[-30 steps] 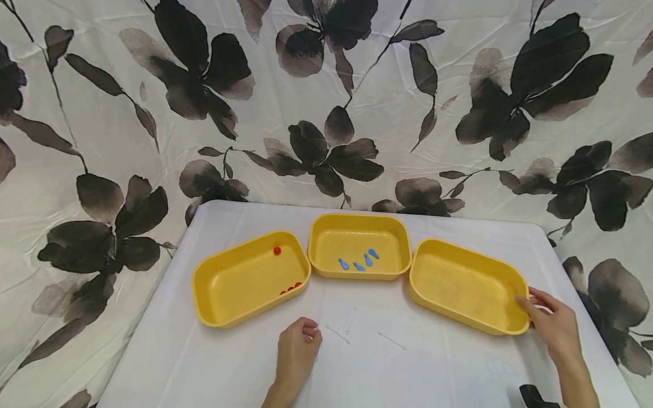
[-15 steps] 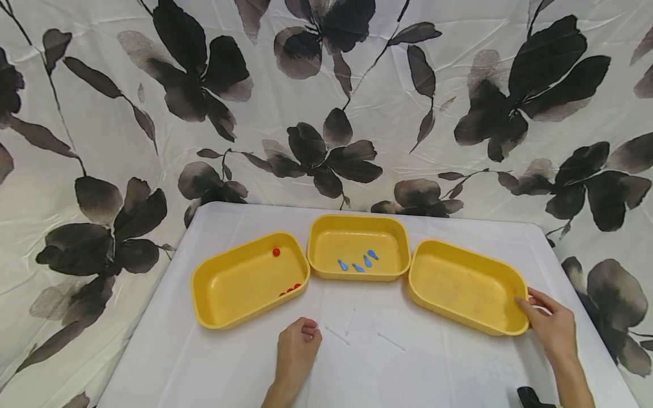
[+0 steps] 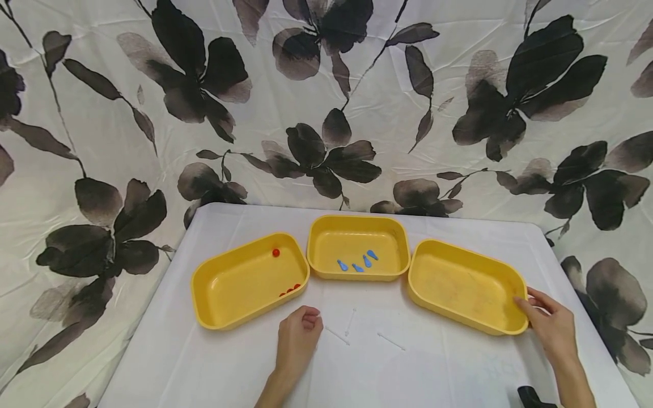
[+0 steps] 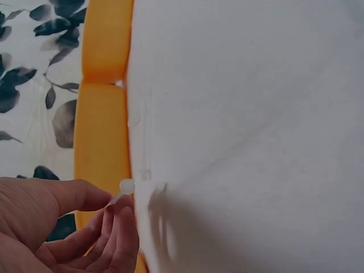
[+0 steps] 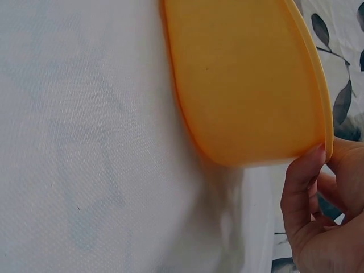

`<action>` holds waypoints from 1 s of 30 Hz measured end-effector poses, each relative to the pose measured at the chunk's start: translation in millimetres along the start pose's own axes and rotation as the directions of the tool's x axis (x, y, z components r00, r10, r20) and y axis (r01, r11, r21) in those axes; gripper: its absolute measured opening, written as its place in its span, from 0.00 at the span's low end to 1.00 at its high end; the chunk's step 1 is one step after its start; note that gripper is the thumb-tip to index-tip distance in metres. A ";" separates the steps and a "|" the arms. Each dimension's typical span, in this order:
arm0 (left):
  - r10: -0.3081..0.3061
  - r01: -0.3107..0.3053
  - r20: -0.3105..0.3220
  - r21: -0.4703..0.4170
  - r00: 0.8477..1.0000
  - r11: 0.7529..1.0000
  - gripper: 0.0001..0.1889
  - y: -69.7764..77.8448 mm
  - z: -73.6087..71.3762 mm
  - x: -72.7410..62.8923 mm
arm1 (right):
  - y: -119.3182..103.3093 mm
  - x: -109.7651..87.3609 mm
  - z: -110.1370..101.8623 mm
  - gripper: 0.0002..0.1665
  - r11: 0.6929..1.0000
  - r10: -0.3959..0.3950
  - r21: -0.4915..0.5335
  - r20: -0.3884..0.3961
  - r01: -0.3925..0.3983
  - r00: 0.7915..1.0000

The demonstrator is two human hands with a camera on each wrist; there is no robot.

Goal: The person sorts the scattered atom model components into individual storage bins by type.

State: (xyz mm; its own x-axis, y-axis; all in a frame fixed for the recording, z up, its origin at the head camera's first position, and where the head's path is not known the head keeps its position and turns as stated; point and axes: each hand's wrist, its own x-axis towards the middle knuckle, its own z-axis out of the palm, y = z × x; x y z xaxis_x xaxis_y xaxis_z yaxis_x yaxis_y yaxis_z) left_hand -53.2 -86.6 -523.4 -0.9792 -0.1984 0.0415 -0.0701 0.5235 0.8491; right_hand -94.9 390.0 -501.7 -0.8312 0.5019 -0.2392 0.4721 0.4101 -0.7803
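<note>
Right of the middle tray [image 3: 347,241], touching or nearly so, I've got the right tray [image 3: 459,277]: smooth yellow, plastic-looking, rounded corners, thin lip. Left tray [image 3: 229,283], same shape, sits on the other side of the middle tray with glossy red balls [image 3: 276,253] inside, some partly hidden by its near wall. Four matte-looking blue teardrop pieces [image 3: 367,261] lie inside the middle tray.

Left hand [image 3: 298,340], in front of the middle tray and off its left end, pinches a translucent rod [image 4: 127,186] with a round tip between thumb and fingers. Right hand [image 3: 552,328] grips the right tray's rim at the end away from the middle tray. Three thin clear sticks [image 3: 391,341] lie in front of the middle tray.

White tabletop [image 3: 408,379] under it all, fine weave. Grey-black floral fabric [image 3: 316,153] behind the middle tray.
</note>
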 end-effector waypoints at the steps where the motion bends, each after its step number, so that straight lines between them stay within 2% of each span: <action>1: 0.013 -0.013 -0.005 -0.010 1.000 1.000 0.03 1.2 0.4 1.3 | -0.2 -0.1 0.2 0.37 1.000 0.001 0.001 0.000 -0.001 1.000; 4: 0.045 -0.045 -0.002 -0.041 0.999 0.998 0.02 5.3 1.9 5.0 | -1.5 0.2 0.5 0.38 1.000 0.015 -0.004 0.004 -0.015 1.000; 15: 0.050 -0.044 0.044 -0.114 0.998 0.993 0.02 25.3 8.2 21.5 | -3.4 2.7 0.0 0.40 0.998 0.045 -0.037 0.015 -0.044 0.999; 24: 0.078 -0.071 0.041 -0.139 0.996 0.988 0.02 34.7 13.7 28.9 | -2.3 5.7 -4.8 0.47 0.998 0.065 -0.013 0.072 -0.064 0.995; 30: 0.076 -0.068 0.060 -0.130 0.995 0.989 0.02 37.3 15.3 31.4 | -2.5 7.9 -9.2 0.50 0.997 0.067 -0.035 0.116 -0.064 0.991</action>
State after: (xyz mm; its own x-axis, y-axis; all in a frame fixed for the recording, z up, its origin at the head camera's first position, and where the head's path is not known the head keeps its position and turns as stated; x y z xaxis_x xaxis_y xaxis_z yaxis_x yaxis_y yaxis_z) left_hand -89.5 -60.6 -498.5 -0.9913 -0.1082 0.0747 0.0220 0.4238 0.9055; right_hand -99.9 399.9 -496.3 -0.8259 0.4369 -0.3563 0.5341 0.4040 -0.7426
